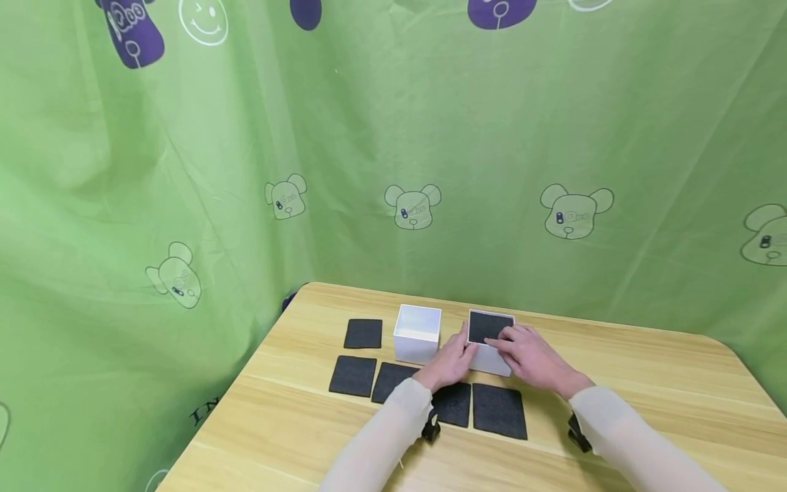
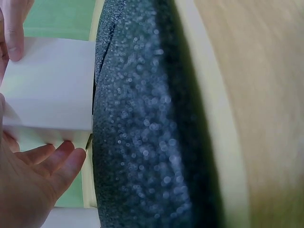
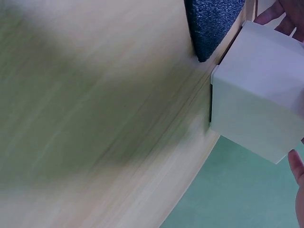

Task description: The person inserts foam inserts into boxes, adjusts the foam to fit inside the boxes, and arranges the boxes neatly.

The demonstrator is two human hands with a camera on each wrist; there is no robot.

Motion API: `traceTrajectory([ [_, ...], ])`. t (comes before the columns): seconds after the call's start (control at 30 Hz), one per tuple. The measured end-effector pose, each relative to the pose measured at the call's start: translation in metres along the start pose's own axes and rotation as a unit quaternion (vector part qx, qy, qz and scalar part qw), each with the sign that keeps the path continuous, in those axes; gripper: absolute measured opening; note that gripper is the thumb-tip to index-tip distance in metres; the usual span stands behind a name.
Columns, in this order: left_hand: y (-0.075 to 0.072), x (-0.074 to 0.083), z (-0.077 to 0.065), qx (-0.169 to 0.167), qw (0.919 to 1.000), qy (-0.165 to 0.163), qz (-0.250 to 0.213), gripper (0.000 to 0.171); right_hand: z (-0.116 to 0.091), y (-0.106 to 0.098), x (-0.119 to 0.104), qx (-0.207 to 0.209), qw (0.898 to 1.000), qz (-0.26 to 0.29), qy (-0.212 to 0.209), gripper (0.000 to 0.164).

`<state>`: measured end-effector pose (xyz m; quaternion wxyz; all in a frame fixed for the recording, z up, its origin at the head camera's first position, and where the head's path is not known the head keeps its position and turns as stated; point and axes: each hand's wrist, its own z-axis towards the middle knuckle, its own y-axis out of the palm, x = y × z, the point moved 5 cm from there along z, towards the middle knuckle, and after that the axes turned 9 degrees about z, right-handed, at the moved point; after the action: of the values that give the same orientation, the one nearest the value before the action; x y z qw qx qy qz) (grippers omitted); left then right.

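Note:
A square white box (image 1: pixel 490 360) stands on the table with a black foam sheet (image 1: pixel 488 326) in its top opening. My left hand (image 1: pixel 451 357) rests against the box's left side, its fingertips touching that wall in the left wrist view, fingers fairly straight. From the right, my right hand (image 1: pixel 533 355) reaches over the box. One of its fingers presses the front edge of the foam, while the palm side is by the right wall. Another white box (image 1: pixel 418 345), open at the top with no sheet showing, stands just left of my left hand.
Flat black foam squares lie on the wooden table (image 1: pixel 645 383): one square (image 1: pixel 363 333) left of the boxes, and a row in front including a left square (image 1: pixel 353 375) and a right square (image 1: pixel 499 410). My left forearm overlaps the row. A green curtain (image 1: pixel 479 150) hangs behind.

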<state>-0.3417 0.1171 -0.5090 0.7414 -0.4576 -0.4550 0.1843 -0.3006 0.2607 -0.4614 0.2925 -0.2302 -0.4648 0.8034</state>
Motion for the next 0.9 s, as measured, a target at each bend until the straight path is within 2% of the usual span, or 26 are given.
traceTrajectory([
  [0.27, 0.000, 0.000, 0.000, -0.003, 1.0000, -0.004, -0.001, 0.060, -0.004, -0.002, 0.002, 0.025, 0.999, 0.030, 0.017, 0.025],
  [0.53, -0.002, 0.003, -0.002, 0.004, 1.0000, 0.000, -0.004, 0.058, -0.004, -0.001, 0.006, 0.017, 0.997, 0.068, 0.037, 0.021],
  [0.67, -0.002, 0.003, -0.001, 0.003, 1.0000, 0.001, 0.000, 0.058, -0.004, 0.000, 0.009, -0.012, 0.997, 0.060, 0.039, 0.025],
  [0.9, -0.002, 0.002, -0.001, 0.001, 1.0000, 0.004, 0.002, 0.059, -0.004, 0.008, 0.014, -0.079, 0.996, 0.006, 0.039, 0.041],
])
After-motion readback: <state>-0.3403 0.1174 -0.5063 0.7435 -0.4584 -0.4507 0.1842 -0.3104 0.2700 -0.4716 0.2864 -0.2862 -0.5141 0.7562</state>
